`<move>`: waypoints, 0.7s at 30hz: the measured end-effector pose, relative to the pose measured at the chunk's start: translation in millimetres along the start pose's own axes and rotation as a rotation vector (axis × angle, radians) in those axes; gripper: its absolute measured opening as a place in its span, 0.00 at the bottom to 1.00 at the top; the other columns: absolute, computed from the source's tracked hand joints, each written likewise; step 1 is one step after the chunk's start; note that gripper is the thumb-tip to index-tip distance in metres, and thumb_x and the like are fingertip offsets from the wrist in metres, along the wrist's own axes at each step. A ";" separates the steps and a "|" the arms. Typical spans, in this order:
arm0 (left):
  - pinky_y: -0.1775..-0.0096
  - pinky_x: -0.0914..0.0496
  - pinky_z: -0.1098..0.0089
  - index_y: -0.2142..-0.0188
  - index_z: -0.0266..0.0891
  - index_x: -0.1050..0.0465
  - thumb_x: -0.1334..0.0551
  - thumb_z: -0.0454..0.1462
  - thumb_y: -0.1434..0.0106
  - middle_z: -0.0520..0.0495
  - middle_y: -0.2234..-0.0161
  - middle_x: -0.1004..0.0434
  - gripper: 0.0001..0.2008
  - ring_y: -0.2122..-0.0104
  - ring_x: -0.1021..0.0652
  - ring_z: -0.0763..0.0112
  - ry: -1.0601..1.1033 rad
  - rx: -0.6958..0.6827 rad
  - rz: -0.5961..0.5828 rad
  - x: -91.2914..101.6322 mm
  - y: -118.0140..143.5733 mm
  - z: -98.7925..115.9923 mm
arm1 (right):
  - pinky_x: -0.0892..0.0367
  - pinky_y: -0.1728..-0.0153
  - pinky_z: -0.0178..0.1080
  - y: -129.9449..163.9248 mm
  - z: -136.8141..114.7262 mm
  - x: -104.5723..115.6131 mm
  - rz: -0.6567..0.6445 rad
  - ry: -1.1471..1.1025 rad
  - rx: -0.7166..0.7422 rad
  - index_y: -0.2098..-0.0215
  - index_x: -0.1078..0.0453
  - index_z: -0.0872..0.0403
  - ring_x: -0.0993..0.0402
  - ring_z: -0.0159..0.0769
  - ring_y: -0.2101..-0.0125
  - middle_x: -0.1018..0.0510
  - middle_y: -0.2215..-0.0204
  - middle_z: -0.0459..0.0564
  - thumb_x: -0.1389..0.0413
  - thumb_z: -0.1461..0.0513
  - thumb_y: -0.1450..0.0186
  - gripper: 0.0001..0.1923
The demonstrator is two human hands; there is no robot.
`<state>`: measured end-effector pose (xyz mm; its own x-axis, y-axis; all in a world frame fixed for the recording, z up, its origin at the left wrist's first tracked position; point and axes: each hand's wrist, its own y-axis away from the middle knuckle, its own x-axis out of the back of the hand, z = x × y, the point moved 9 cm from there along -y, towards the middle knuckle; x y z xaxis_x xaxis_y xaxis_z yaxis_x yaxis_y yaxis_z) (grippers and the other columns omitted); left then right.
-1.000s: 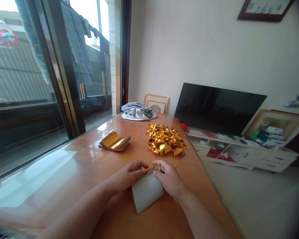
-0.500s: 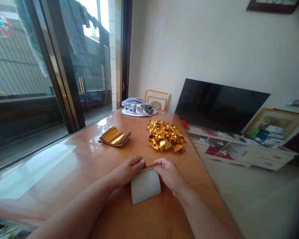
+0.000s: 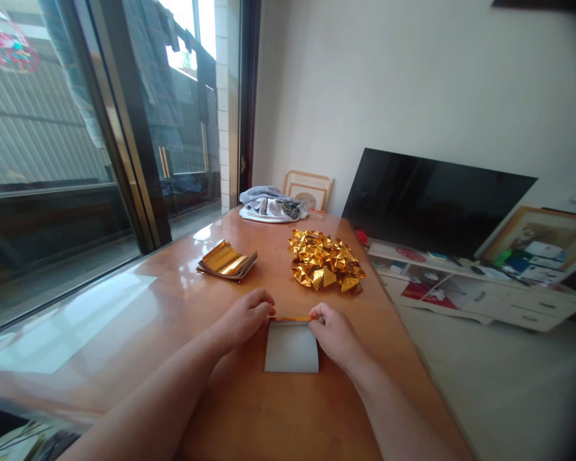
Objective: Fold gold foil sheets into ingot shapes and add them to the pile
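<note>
A sheet of gold foil paper (image 3: pixel 292 347) lies pale side up on the table, its far edge turned over in a narrow gold strip. At the left end of that strip is my left hand (image 3: pixel 249 315), fingers curled and thumb against the corner. My right hand (image 3: pixel 329 326) pinches the strip's right end between thumb and fingers. Beyond my left hand is a stack of gold foil sheets (image 3: pixel 228 261), slightly curved. A heap of folded gold foil pieces (image 3: pixel 324 259) sits farther off to the right.
The glossy brown table (image 3: pixel 249 410) runs away from me. Bundled grey cloth (image 3: pixel 272 206) lies at its far end. Right of the table stand a white cabinet (image 3: pixel 499 307) and a dark television (image 3: pixel 432 202). A sliding glass door (image 3: pixel 139 153) borders the left.
The foil sheet has straightened and flattened onto the table. My hands have moved apart along its folded far edge. The view has shifted slightly.
</note>
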<state>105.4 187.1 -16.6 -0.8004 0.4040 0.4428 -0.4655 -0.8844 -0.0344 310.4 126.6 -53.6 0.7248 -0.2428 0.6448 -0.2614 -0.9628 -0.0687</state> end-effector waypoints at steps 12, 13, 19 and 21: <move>0.67 0.37 0.69 0.70 0.41 0.32 0.44 0.35 0.40 0.51 0.72 0.25 0.03 0.70 0.27 0.68 -0.374 -0.179 0.163 14.0 10.6 19.7 | 0.52 0.74 0.34 1.2 -7.0 3.7 -0.016 0.187 0.013 0.69 0.30 0.51 0.34 0.32 0.77 0.26 0.79 0.41 0.44 0.64 0.40 0.02; 0.67 0.37 0.69 0.70 0.41 0.31 0.44 0.35 0.40 0.50 0.71 0.24 0.04 0.69 0.26 0.67 -0.387 -0.167 0.137 14.6 13.7 22.8 | 0.53 0.75 0.34 1.7 -7.6 3.8 -0.017 0.202 0.011 0.69 0.30 0.51 0.35 0.32 0.77 0.26 0.79 0.41 0.44 0.64 0.40 0.02; 0.62 0.34 0.67 0.62 0.43 0.25 0.45 0.34 0.37 0.47 0.63 0.20 0.10 0.62 0.23 0.63 -0.480 -0.167 -0.068 12.6 37.4 48.6 | 0.56 0.75 0.35 4.2 -10.7 5.4 -0.003 0.263 0.011 0.69 0.30 0.50 0.36 0.32 0.76 0.26 0.76 0.41 0.44 0.64 0.41 0.03; 0.60 0.33 0.66 0.61 0.43 0.23 0.45 0.33 0.36 0.46 0.62 0.21 0.12 0.61 0.23 0.62 -0.551 -0.245 -0.127 5.8 38.5 54.5 | 0.56 0.75 0.36 4.6 -12.9 5.8 -0.005 0.268 0.015 0.69 0.30 0.50 0.36 0.32 0.75 0.25 0.75 0.42 0.43 0.64 0.40 0.02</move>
<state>103.5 142.6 33.5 -0.4505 0.2651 0.8525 -0.6699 -0.7316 -0.1265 305.1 122.3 -40.4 0.5311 -0.2000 0.8234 -0.2470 -0.9661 -0.0753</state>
